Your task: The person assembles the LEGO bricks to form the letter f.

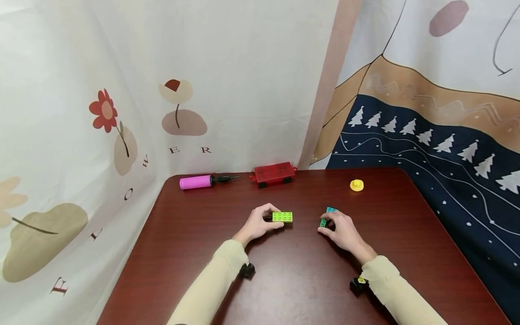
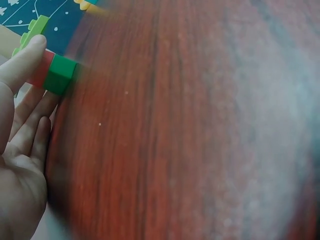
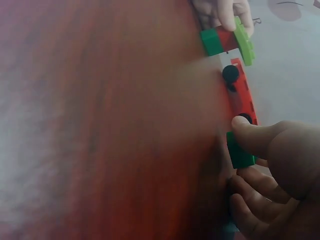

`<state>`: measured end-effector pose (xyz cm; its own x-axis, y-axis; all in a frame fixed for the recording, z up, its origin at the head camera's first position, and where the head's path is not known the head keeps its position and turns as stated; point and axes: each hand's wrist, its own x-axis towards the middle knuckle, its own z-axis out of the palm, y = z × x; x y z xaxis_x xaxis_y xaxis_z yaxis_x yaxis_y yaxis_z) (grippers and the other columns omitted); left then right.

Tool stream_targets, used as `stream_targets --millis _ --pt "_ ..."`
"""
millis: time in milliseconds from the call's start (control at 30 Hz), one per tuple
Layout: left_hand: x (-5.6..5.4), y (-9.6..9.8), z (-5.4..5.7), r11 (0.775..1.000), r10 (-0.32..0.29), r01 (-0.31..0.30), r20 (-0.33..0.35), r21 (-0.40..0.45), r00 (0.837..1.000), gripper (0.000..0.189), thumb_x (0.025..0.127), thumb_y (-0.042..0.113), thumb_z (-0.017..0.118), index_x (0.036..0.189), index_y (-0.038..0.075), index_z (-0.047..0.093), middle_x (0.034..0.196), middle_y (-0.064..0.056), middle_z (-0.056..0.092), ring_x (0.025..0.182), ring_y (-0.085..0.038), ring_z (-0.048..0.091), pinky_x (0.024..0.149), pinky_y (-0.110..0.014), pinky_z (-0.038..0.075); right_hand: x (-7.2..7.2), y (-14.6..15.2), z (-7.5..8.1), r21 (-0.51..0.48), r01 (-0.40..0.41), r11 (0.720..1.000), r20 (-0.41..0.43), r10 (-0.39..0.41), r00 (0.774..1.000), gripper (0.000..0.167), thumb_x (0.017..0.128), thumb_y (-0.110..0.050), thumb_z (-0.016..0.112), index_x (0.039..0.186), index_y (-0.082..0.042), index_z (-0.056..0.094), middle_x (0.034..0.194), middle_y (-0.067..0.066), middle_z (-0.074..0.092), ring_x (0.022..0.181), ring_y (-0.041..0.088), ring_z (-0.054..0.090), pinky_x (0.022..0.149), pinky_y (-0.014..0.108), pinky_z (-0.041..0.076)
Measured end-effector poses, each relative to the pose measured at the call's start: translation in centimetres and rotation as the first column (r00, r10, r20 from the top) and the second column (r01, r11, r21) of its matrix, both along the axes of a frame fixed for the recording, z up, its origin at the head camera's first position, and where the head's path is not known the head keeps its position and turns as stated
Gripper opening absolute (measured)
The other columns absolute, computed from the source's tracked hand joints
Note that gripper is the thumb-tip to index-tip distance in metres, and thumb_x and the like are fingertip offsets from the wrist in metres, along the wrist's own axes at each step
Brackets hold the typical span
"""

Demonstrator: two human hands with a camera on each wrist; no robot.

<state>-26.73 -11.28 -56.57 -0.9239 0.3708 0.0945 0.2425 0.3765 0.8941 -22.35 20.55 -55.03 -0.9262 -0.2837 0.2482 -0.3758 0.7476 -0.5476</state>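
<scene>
My left hand point(image 1: 257, 222) grips a stack of toy building bricks between thumb and fingers. The stack has a lime-green eight-stud brick point(image 1: 282, 217) on top, a red brick point(image 2: 42, 70) in the middle and a green brick point(image 2: 61, 75) at the bottom, as the left wrist view shows. To the right, my right hand point(image 1: 343, 231) pinches a small green brick point(image 3: 240, 154) between thumb and fingertips, low over the table. A blue brick point(image 1: 331, 209) shows just beyond its fingers, partly covered by them.
On the brown table point(image 1: 292, 275), a red toy wagon point(image 1: 275, 174) with black wheels stands at the back edge. Left of it lies a pink hand pump point(image 1: 197, 182) with a black nozzle. A yellow rubber duck point(image 1: 356, 185) sits at the back right. Printed curtains point(image 1: 243, 90) hang behind.
</scene>
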Motion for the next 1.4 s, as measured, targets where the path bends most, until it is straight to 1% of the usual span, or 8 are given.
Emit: stream_targets --millis 233,433,633,833,933,1067,1200,1400 --pt "0.2 0.0 0.1 1.0 0.014 -0.014 -0.007 0.017 1.0 0.033 0.084 0.019 0.092 0.112 0.017 0.075 0.102 -0.002 0.078 0.09 -0.013 0.07 0.084 -0.032 0.054 -1.0 -1.3 1.2 -0.102 -0.042 0.994 0.003 0.043 0.999 0.038 0.09 -0.018 0.085 0.123 -0.003 0.073 0.104 0.006 0.074 0.087 0.018 0.072 0.077 0.039 0.059" --pt "0.0 -0.2 0.1 1.0 0.016 -0.016 0.001 0.01 1.0 0.034 0.084 0.021 0.092 0.113 0.017 0.075 0.101 0.0 0.078 0.089 -0.012 0.07 0.084 -0.03 0.054 -1.9 -3.5 2.6 -0.121 -0.061 0.991 0.005 0.062 0.998 0.041 0.092 -0.02 0.084 0.127 -0.004 0.072 0.11 0.007 0.074 0.092 0.02 0.071 0.083 0.043 0.059" --pt "0.0 0.0 0.1 1.0 0.015 -0.015 0.002 0.005 1.0 0.033 0.085 0.022 0.091 0.113 0.017 0.075 0.102 0.002 0.077 0.091 -0.011 0.071 0.085 -0.029 0.055 -2.5 -5.5 3.3 -0.153 -0.089 0.984 0.03 0.095 0.995 0.044 0.092 -0.021 0.084 0.13 -0.003 0.07 0.115 0.009 0.074 0.094 0.021 0.074 0.083 0.04 0.062" --pt "0.0 0.1 0.1 1.0 0.015 -0.015 -0.008 0.014 1.0 0.032 0.085 0.02 0.091 0.112 0.016 0.075 0.101 0.001 0.077 0.091 -0.012 0.071 0.083 -0.029 0.055 -2.9 -7.2 3.5 -0.146 -0.135 0.98 0.001 0.137 0.991 0.039 0.091 -0.021 0.085 0.126 -0.008 0.073 0.113 0.007 0.074 0.096 0.02 0.072 0.084 0.04 0.061" --pt "0.1 0.1 0.1 1.0 0.01 -0.01 -0.013 0.018 1.0 0.031 0.085 0.02 0.091 0.112 0.016 0.075 0.101 0.001 0.077 0.091 -0.012 0.071 0.083 -0.029 0.055 -3.1 -7.9 3.4 -0.15 -0.157 0.976 0.008 0.16 0.987 0.038 0.091 -0.021 0.085 0.125 -0.01 0.073 0.114 0.006 0.074 0.098 0.02 0.072 0.085 0.04 0.061" --pt "0.1 0.1 0.1 1.0 0.004 -0.004 -0.023 0.017 1.0 0.031 0.086 0.02 0.09 0.112 0.016 0.075 0.1 0.001 0.077 0.09 -0.012 0.071 0.082 -0.029 0.056 -3.2 -8.8 3.2 -0.172 -0.192 0.966 0.032 0.201 0.979 0.04 0.092 -0.021 0.084 0.127 -0.007 0.072 0.117 0.007 0.073 0.1 0.022 0.071 0.086 0.041 0.061" --pt "0.1 0.2 0.1 1.0 -0.003 0.003 -0.031 0.018 1.0 0.031 0.086 0.019 0.09 0.113 0.015 0.075 0.101 0.0 0.077 0.09 -0.011 0.07 0.082 -0.028 0.056 -3.4 -9.6 3.0 -0.192 -0.222 0.956 0.027 0.231 0.973 0.039 0.093 -0.019 0.083 0.127 -0.004 0.072 0.114 0.008 0.073 0.098 0.023 0.071 0.086 0.043 0.06" --pt "0.2 0.2 0.1 1.0 0.011 -0.011 -0.043 0.004 0.999 0.031 0.085 0.018 0.09 0.113 0.014 0.076 0.103 -0.002 0.077 0.091 -0.012 0.069 0.083 -0.03 0.055 -3.5 -10.2 2.7 -0.173 -0.233 0.957 0.025 0.241 0.97 0.037 0.092 -0.021 0.084 0.125 -0.008 0.074 0.112 0.004 0.073 0.095 0.017 0.067 0.083 0.037 0.058"
